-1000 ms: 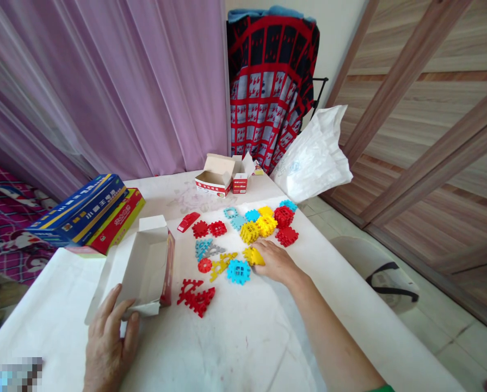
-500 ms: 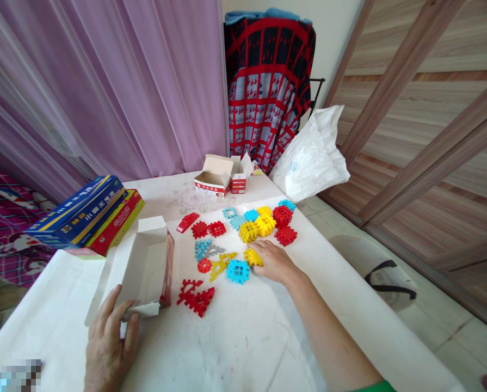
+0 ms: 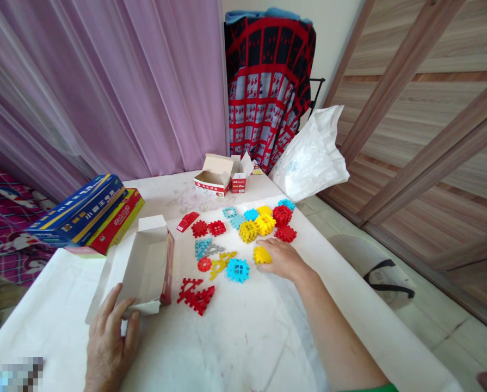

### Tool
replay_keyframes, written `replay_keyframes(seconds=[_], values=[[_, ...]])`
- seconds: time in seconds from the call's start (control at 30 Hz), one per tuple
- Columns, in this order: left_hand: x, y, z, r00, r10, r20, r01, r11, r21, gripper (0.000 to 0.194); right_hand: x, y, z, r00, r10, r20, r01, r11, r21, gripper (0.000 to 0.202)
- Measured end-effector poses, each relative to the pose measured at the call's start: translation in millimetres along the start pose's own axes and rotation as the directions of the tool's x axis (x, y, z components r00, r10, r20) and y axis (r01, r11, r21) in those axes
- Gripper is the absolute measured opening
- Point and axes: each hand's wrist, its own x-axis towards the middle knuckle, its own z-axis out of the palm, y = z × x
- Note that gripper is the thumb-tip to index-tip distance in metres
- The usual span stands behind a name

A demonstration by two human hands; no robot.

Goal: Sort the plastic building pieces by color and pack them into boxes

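Head — right hand (image 3: 276, 257) grips piece (image 3: 262, 255); table edge (image 3: 346, 267) apart.

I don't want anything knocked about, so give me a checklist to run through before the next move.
1. Right hand has its grip on the yellow piece: ok.
2. Firmness of that grip: cannot tell.
3. Yellow piece fully off the tablecloth: cannot tell.
4. Left hand at the near end of the open box: ok.
5. Box flap open: ok.
6. No pieces between box and right hand: not ok; the near red pieces and a blue piece lie there.
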Motion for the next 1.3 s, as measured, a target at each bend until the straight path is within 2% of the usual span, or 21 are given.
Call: replay_keyframes(seconds=[0.2, 0.5, 0.83, 0.97, 1.1, 1.3], values=[[1, 1, -0.5, 0.999, 0.028, -0.015, -0.029, 0.999, -0.023, 0.028, -6, 15, -9, 0.998, 0.048, -0.045, -0.047, 0.998, 0.041, 0.057], [0, 1, -0.9, 1.000, 0.015, -0.009, -0.015, 1.000, -0.027, 0.028, -2, 5, 0, 0.998, -0.056, 0.015, 0.055, 0.998, 0.024, 0.046], [1, 3, -0.5, 1.000, 0.013, -0.003, -0.013, 1.000, -0.026, 0.027, -1, 1, 4, 0.999, -0.022, 0.033, 0.023, 1.000, -0.010, 0.056], [3, 4, -0.6, 1.000, 0.021, -0.005, -0.021, 1.000, -0.020, 0.026, 0, 0, 7, 1.000, -0.014, 0.020, 0.015, 1.000, -0.024, 0.054], [2, 4, -0.7, 1.000, 0.022, 0.000, -0.022, 1.000, -0.014, 0.024, 1, 7, 14, 1.000, -0.005, -0.029, 0.006, 1.000, 0.031, 0.052], [2, 3, -0.4, 1.000, 0.027, -0.001, -0.027, 1.000, -0.008, 0.024, -5, 24, 24, 0.993, 0.042, -0.110, -0.013, 0.968, 0.249, 0.056]])
